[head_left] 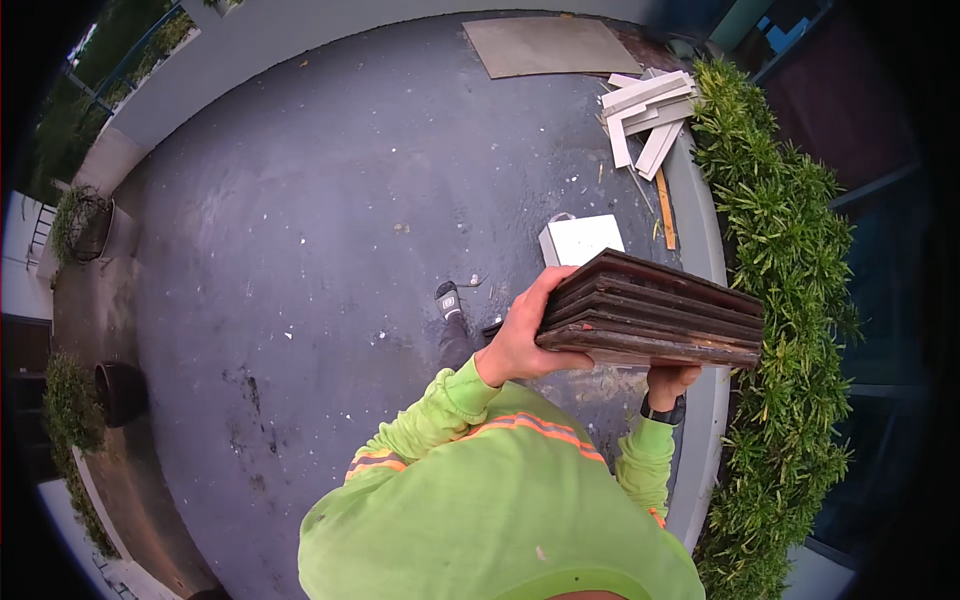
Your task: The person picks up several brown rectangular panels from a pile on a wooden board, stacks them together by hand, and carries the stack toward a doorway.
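In front of my chest I hold a stack of several dark brown boards (650, 318), chipped and worn along their edges. My left hand (522, 335) is wrapped around the stack's left end, its thumb along the near board and its fingers over the far side. Under the right part of the stack is my right hand (670, 382), gripping it from below; most of its fingers are hidden behind the boards. Just beyond the stack, a white box (586, 238) sits on the floor.
Off-white trim pieces (648, 105) lie heaped at the far right, beside a flat greyish board (555, 46). A thin wooden strip (666, 210) lies near the low kerb (708, 420). A green hedge (775, 260) lines the right; a dark pot (120, 394) stands left. Debris dots the grey floor (300, 230).
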Action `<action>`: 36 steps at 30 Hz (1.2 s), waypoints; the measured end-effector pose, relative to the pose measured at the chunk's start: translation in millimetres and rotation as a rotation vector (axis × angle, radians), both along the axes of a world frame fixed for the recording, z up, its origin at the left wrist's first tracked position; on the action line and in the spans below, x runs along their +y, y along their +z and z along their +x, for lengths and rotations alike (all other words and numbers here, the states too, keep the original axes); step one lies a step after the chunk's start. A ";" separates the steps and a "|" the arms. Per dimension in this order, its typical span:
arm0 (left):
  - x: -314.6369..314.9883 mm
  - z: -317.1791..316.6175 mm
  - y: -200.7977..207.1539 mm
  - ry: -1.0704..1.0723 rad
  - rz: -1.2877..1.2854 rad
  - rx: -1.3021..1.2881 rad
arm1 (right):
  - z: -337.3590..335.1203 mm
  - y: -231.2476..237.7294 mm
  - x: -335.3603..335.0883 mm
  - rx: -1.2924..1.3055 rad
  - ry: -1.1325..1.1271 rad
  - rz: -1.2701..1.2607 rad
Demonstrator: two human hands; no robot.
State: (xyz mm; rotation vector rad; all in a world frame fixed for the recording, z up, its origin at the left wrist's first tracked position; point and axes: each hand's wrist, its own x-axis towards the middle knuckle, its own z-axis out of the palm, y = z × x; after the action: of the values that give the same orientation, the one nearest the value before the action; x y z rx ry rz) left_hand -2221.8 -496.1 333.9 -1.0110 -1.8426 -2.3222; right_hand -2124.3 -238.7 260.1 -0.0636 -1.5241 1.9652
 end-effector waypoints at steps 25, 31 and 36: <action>-199.4 -321.3 17.4 0.579 -0.128 0.035 | -490.3 43.0 -191.3 0.034 0.474 0.155; -207.0 -351.9 -58.8 0.842 -0.026 -0.266 | -582.7 34.7 -226.5 0.008 0.716 0.231; -201.8 -404.7 -31.2 0.809 0.151 -0.241 | -655.4 52.8 -221.0 0.179 0.888 0.367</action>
State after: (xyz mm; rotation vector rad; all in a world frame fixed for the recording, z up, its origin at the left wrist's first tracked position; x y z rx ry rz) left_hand -2626.5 -697.8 302.7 0.0663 -1.6548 -2.0506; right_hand -2779.7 -459.7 312.9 1.0776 -1.9465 2.1653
